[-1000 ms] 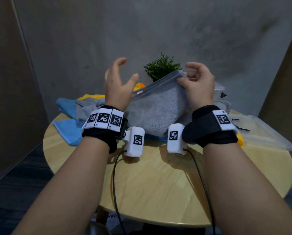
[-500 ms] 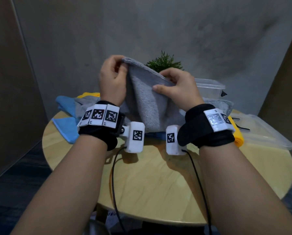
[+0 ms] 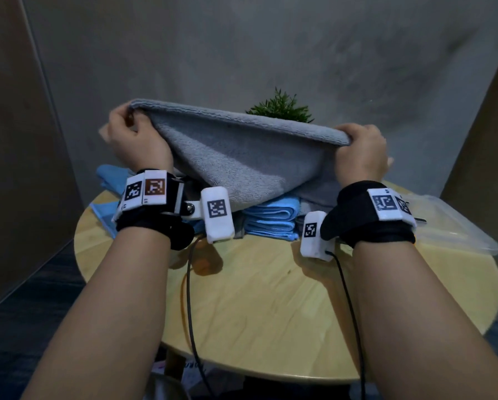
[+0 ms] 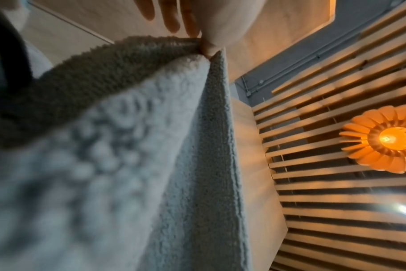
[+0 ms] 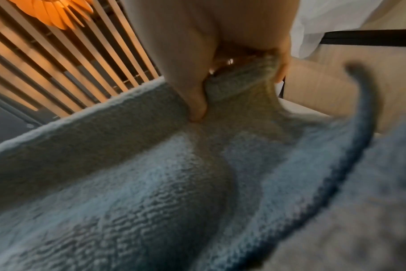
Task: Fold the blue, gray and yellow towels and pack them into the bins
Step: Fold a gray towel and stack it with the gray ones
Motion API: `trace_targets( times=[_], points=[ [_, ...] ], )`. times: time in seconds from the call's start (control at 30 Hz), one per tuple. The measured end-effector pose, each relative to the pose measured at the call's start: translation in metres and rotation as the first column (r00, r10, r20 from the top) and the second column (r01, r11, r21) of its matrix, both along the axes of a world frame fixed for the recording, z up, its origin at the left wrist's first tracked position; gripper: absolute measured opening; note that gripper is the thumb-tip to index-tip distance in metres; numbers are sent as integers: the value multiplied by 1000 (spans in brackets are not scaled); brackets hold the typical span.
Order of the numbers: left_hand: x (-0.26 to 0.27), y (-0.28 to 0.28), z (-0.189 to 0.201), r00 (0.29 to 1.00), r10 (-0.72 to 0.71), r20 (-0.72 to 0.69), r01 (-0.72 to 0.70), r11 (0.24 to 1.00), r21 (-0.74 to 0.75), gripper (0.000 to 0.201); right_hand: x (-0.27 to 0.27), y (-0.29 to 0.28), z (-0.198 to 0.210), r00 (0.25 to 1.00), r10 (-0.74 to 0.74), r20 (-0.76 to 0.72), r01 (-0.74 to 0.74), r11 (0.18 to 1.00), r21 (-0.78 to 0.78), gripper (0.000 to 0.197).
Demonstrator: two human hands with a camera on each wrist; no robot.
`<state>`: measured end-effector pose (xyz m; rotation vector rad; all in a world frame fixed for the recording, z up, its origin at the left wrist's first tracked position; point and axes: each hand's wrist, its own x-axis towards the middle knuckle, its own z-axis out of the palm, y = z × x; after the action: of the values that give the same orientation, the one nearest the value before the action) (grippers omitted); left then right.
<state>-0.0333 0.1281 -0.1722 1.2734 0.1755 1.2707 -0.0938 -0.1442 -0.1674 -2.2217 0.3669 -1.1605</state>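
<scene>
While my left hand (image 3: pixel 135 140) and right hand (image 3: pixel 360 151) each pinch a top corner of the gray towel (image 3: pixel 242 157) at frame centre, I should keep that edge taut for a square fold.

The gray towel (image 3: pixel 242 157) hides most of the plant (image 3: pixel 281 106).

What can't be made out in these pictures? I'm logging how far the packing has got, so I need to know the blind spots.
- Head view: the raised gray towel, gripped by the left hand and right hand, hides the table behind it; no yellow towel shows.
- Head view: the folded blue towels are half covered, count unclear.
- Head view: the clear lid is visible, the bins are not.
- Wrist views: towel pile blurred close up.
</scene>
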Motion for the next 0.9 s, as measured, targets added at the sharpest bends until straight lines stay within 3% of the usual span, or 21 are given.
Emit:
trace_targets(
  times=[0.13,0.27,0.33,0.43,0.5,0.63,0.7,0.8,0.9],
  points=[
    [-4,2,-1,999,-29,19,30,998,-60,23,3,-6,-6,992,-51,116,33,987,156,54],
    [-8,-1,2,986,-126,106,142,976,-163,17,9,-11,-8,968,39,247,-125,930,346,47],
    [-9,-5,4,956,-248,159,280,932,-230,12,10,-13,-9,964,67,258,-173,893,414,42],
    [-12,-13,4,929,-339,149,367,897,-247,18,10,-13,-9,928,101,357,-281,819,501,28],
    [-14,-14,4,917,-354,185,393,883,-257,15,9,-12,-9,877,161,453,-415,729,545,17],
    [-11,-8,1,930,-292,223,349,891,-290,11,8,-13,-9,745,215,632,-657,402,638,8],
    [-10,-5,0,941,-244,233,304,912,-273,14,6,-13,-8,727,181,663,-678,348,648,5],
    [-10,-2,-1,954,-223,201,267,936,-230,18,8,-16,-5,751,146,644,-628,459,629,10],
    [-12,-3,-1,964,-231,131,252,952,-175,20,12,-21,-4,858,42,513,-392,700,598,18]
  ],
)
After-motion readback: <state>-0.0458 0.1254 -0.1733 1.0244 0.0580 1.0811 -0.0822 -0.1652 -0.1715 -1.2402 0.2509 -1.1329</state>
